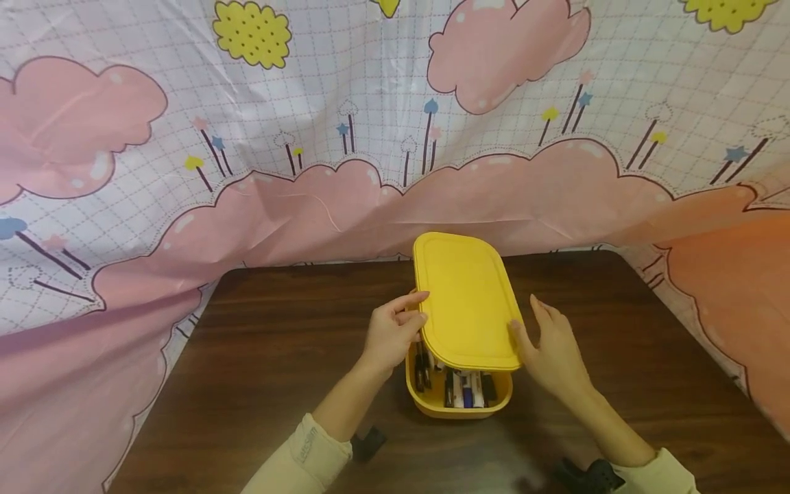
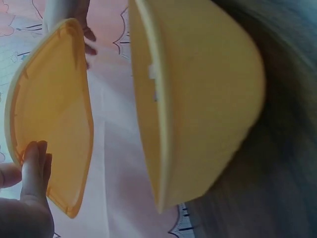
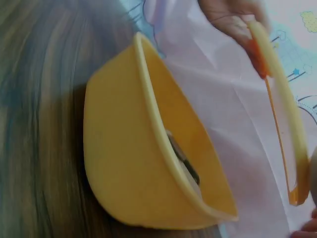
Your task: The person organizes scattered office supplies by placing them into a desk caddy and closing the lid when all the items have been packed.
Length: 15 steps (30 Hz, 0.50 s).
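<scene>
A yellow lid (image 1: 465, 298) is held above a yellow box (image 1: 459, 412), apart from its rim, as the left wrist view shows. My left hand (image 1: 395, 329) pinches the lid's left edge, thumb on one face and fingers under it. At the opposite edge, my right hand (image 1: 555, 350) touches the lid with the thumb while its other fingers stretch out, away from the lid. Inside the box lie several pens or markers (image 1: 467, 391), dark and white ones; the lid hides the rest from the head view.
The box stands on a dark wood-grain table (image 1: 296, 357). Behind the table hangs a patterned cloth (image 1: 345, 206) with pink clouds, reaching round both sides. Dark wrist devices (image 1: 368, 444) sit near both cuffs.
</scene>
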Each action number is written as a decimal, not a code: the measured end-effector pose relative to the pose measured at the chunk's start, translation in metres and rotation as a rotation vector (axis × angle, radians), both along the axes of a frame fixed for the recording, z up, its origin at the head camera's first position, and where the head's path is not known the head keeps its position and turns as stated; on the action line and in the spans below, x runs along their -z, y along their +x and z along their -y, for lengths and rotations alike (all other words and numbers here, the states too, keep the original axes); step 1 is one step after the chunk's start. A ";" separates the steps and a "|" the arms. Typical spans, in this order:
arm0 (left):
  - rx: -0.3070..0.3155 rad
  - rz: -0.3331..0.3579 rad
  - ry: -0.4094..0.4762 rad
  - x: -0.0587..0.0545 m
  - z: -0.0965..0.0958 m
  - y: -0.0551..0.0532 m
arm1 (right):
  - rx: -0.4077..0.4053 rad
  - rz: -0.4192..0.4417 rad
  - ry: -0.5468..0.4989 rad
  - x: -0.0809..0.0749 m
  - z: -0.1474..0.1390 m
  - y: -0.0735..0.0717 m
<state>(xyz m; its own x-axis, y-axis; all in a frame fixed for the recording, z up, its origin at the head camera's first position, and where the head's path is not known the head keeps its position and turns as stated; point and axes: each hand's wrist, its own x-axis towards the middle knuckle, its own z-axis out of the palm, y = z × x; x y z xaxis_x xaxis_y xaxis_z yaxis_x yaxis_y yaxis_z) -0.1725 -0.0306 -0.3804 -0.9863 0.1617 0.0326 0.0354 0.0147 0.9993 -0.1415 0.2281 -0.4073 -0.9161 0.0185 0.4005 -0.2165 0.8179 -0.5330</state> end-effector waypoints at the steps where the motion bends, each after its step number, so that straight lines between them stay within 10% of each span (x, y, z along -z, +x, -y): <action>1: 0.008 0.005 0.008 0.003 0.002 0.001 | -0.004 0.057 -0.013 0.001 0.001 0.000; 7: 0.043 0.019 0.005 0.025 0.014 0.007 | -0.035 0.264 -0.060 0.007 0.008 0.001; 15: 0.057 -0.014 -0.224 0.051 0.026 0.017 | -0.072 0.271 -0.056 0.022 0.015 0.009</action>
<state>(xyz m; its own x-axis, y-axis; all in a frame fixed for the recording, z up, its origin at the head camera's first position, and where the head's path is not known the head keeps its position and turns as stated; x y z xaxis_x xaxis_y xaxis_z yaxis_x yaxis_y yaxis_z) -0.1553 -0.0563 -0.4314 -0.9750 0.2220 0.0037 0.0568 0.2335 0.9707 -0.1324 0.2129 -0.4292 -0.9894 -0.0352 0.1407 -0.1161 0.7733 -0.6233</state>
